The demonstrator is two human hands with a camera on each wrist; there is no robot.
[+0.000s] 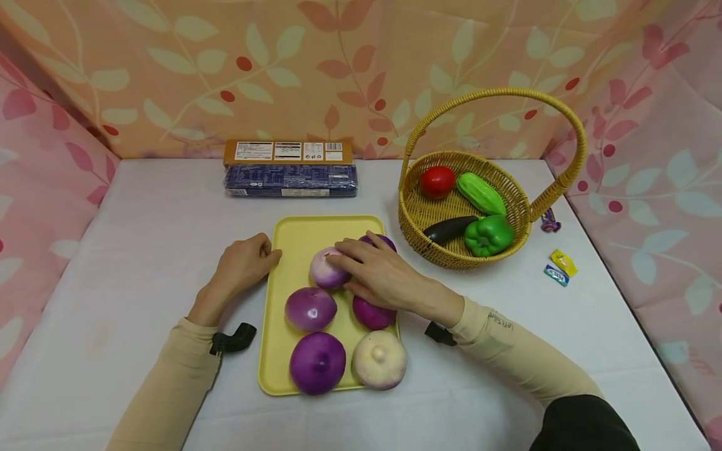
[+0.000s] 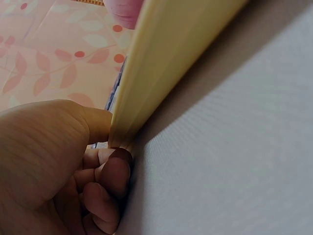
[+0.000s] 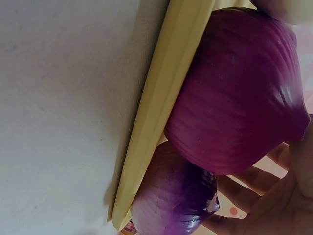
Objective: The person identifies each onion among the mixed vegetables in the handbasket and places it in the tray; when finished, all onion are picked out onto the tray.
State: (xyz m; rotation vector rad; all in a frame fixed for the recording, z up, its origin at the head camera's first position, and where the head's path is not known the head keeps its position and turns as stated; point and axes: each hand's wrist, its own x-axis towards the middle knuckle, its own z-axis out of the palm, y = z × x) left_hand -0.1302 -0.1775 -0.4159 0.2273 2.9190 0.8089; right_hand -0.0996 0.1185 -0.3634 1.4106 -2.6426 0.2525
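A yellow tray [image 1: 299, 235] lies mid-table with several onions on it. My left hand [image 1: 265, 254] sits at the tray's left edge. In the left wrist view the thumb [image 2: 93, 125] and curled fingers pinch the tray rim [image 2: 166, 63]. My right hand [image 1: 341, 269] reaches over the tray, its fingers curved over a pale purple onion [image 1: 320, 274] and its palm above a dark purple onion [image 1: 386, 241]. Closer to me are purple onions [image 1: 310, 309] [image 1: 318, 362] [image 1: 372, 315] and a whitish onion [image 1: 379, 359]. The right wrist view shows a large purple onion [image 3: 234, 93] against the tray rim [image 3: 156, 107].
A wicker basket [image 1: 417, 216] at the right holds a tomato [image 1: 437, 181], a cucumber [image 1: 481, 193], an eggplant [image 1: 449, 229] and a green pepper [image 1: 488, 235]. A long box [image 1: 290, 169] lies at the back. Small candy wrappers [image 1: 563, 262] lie near the right edge. Patterned cloth walls surround the table.
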